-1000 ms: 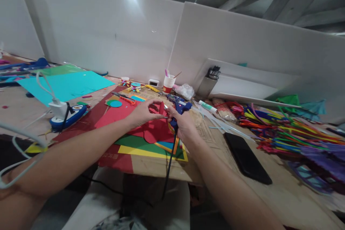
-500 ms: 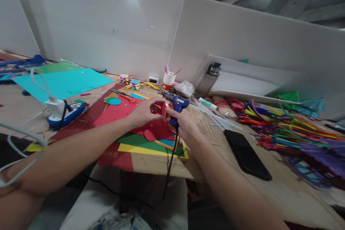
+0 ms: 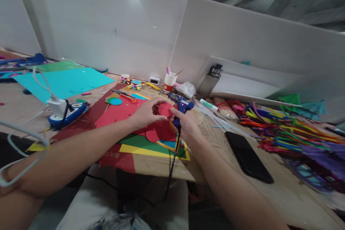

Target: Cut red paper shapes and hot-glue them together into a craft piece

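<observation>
My left hand (image 3: 145, 114) is curled around the edge of a red round piece (image 3: 164, 110), its flat red face turned toward me. The fingers behind it are partly hidden. My right hand (image 3: 188, 125) grips a blue hot glue gun (image 3: 184, 105), its nozzle tilted up and to the left and a small red light showing on its side. The right thumb tip touches the right edge of the round piece. A black cord (image 3: 174, 154) hangs from the gun's handle. Beneath the hands lie red paper sheets (image 3: 107, 118) and another red paper circle (image 3: 152, 135).
An orange utility knife (image 3: 127, 95) and a blue paper circle (image 3: 116, 101) lie left of the hands. A paper cup (image 3: 170, 81) stands behind. On the right are a black phone (image 3: 248, 156) and colourful pipe cleaners (image 3: 291, 125). A power strip (image 3: 67, 115) sits at left.
The red round piece has turned so its flat face now shows toward me. The glue gun has moved slightly right, and the view has shifted a little.
</observation>
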A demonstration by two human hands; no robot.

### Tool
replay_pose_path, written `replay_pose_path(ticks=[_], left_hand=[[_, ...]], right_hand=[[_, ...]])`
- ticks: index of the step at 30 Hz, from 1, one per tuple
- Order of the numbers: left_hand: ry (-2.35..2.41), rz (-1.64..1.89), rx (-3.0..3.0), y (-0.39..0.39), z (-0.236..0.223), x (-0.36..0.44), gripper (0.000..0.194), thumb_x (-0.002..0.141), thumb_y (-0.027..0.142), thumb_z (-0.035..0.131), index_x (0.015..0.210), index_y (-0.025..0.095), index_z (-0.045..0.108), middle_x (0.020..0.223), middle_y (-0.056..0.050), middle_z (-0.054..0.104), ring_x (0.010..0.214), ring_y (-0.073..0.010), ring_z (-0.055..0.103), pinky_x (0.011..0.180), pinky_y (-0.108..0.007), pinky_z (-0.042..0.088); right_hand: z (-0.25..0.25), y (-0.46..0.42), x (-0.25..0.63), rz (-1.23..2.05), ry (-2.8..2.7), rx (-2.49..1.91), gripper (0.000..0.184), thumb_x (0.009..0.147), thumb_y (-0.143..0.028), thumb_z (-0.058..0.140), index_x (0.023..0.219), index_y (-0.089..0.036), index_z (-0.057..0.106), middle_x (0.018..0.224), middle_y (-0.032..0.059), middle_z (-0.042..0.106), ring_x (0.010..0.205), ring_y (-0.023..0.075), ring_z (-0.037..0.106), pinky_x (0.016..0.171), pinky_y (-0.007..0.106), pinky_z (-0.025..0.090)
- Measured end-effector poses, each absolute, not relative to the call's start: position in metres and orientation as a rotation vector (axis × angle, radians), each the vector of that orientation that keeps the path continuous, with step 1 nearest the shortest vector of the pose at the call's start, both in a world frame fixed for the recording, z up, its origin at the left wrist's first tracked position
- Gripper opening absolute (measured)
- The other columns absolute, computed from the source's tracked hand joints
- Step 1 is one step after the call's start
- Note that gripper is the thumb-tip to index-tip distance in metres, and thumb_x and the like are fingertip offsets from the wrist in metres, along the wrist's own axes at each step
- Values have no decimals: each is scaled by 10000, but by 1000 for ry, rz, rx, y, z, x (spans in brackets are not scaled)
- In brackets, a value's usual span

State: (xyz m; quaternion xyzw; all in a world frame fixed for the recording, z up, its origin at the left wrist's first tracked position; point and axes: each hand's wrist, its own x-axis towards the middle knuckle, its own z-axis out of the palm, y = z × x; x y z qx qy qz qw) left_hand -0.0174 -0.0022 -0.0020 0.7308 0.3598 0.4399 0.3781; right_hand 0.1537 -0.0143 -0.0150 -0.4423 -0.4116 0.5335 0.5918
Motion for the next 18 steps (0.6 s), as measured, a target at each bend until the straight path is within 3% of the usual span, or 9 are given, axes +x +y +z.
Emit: replay_pose_path(ticks=[2,5,10,13,18], left_hand=[[835,1121,1692,-3,-3,-17,560,710,322,848,1205,173,633,1147,-90,708,946,-192,675,825,-313,549],[764,1052,1489,-2,-3,-17,411,781,417,799,1045,138,653,861,-40,711,694,-128,645,674,-265,526],[616,1028,1288,2,-4,-17,441,700,472,870,844,127,636,688,-14,666,578,-101,607,549,-213,474],[586,1014,1194,3,-5,-17,461,659,403,912,925,139,645,698,-4,664,595,-114,637,532,-206,471],[528,945,1220,-1,-6,-16,507,718,346,877,1137,159,661,800,-26,707,632,-112,638,603,-234,510]], right_hand=[[-16,-13,155,1224,-939,-1023,315,582,-331,848,556,-194,565,471,-26,561,464,100,481,471,237,388],[-15,-13,156,1200,-939,-1013,290,591,-303,825,549,-191,561,467,-32,558,454,93,473,477,237,379],[-13,-14,156,1204,-938,-997,287,580,-307,830,569,-187,569,479,-37,555,461,90,480,484,238,380],[-13,-15,155,1260,-940,-959,318,564,-320,857,587,-182,572,488,-44,545,460,80,468,483,231,385],[-11,-18,153,1360,-937,-930,376,539,-333,909,606,-180,572,514,-46,552,464,81,475,496,239,439]])
